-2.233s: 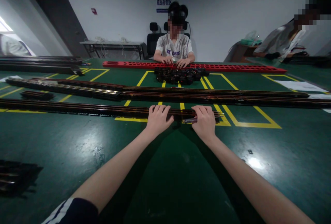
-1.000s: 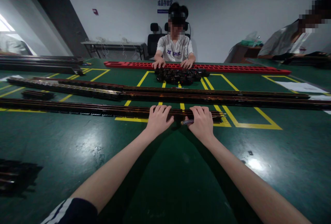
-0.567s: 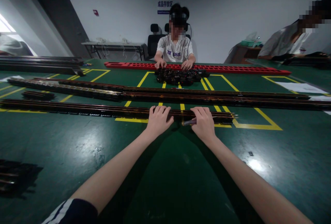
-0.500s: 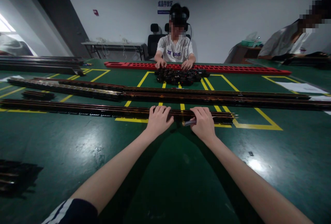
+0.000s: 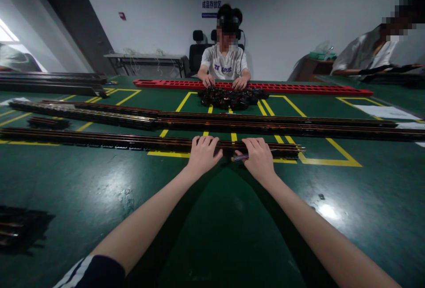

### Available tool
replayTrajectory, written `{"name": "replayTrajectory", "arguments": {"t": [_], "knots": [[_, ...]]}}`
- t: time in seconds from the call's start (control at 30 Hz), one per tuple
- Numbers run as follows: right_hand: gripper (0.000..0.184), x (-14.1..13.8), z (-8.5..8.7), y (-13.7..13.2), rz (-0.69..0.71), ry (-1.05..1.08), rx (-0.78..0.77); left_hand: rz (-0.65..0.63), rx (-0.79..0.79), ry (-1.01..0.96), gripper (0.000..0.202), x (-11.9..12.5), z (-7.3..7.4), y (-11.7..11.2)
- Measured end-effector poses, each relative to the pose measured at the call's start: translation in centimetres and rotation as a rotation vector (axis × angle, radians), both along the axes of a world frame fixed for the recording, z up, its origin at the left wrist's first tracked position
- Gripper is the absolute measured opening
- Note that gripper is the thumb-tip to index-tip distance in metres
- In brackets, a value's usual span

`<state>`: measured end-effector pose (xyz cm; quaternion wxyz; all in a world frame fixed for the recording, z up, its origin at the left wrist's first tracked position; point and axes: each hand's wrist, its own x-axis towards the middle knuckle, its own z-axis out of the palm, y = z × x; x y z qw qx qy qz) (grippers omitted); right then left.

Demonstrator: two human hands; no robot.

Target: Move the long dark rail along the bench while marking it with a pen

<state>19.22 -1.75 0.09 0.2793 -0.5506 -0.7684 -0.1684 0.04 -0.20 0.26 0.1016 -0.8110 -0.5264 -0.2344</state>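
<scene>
A bundle of long, thin, dark strips with copper-coloured lines point(image 5: 99, 140) lies across the table in front of me. My left hand point(image 5: 203, 154) is closed over its near side, fingers curled across the top and thumb pointing right. To the right, my right hand point(image 5: 259, 157) rests on the same bundle with its fingers bent over it. A short purplish-grey pen-like tool point(image 5: 240, 157) sticks out leftward from under that hand, between thumb and palm. Its other end is hidden by the hand. Thin metal ends of the strips show past my right hand.
More long strips point(image 5: 299, 127) lie just beyond. Across the green table point(image 5: 229, 217), a person point(image 5: 226, 57) handles a heap of small black parts point(image 5: 232, 97) by a red slotted rail point(image 5: 299, 88). A dark bundle point(image 5: 20, 228) sits at near left. Another person point(image 5: 361, 53) is at right.
My right hand has slid slightly left along the bundle, carrying the pen-like tool with it. My left hand stays put. The hands of the person opposite shifted a little.
</scene>
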Motion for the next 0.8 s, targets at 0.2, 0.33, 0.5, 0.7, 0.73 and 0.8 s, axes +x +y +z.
{"name": "replayTrajectory", "arguments": {"t": [0.2,0.33,0.5,0.7,0.73,0.8], "knots": [[0.028,-0.34,0.16,-0.16,-0.022,0.004,-0.001,-0.004,-0.010,-0.012,0.039,0.00,0.05,0.02],[0.027,-0.54,0.17,-0.22,-0.024,0.024,0.008,0.001,-0.019,-0.012,0.039,0.02,0.26,-0.11],[0.028,-0.45,0.13,-0.21,-0.036,0.050,0.026,0.007,-0.021,-0.012,0.040,0.00,0.36,-0.20],[0.043,-0.01,0.12,-0.22,-0.047,0.057,0.002,0.002,0.008,0.003,0.040,-0.12,0.10,-0.08],[0.043,0.05,0.12,-0.21,-0.044,0.061,0.006,-0.001,0.005,0.003,0.041,-0.14,0.08,-0.07],[0.043,0.18,0.13,-0.20,-0.027,0.072,0.023,-0.008,-0.004,0.002,0.041,-0.14,0.10,-0.09]]}}
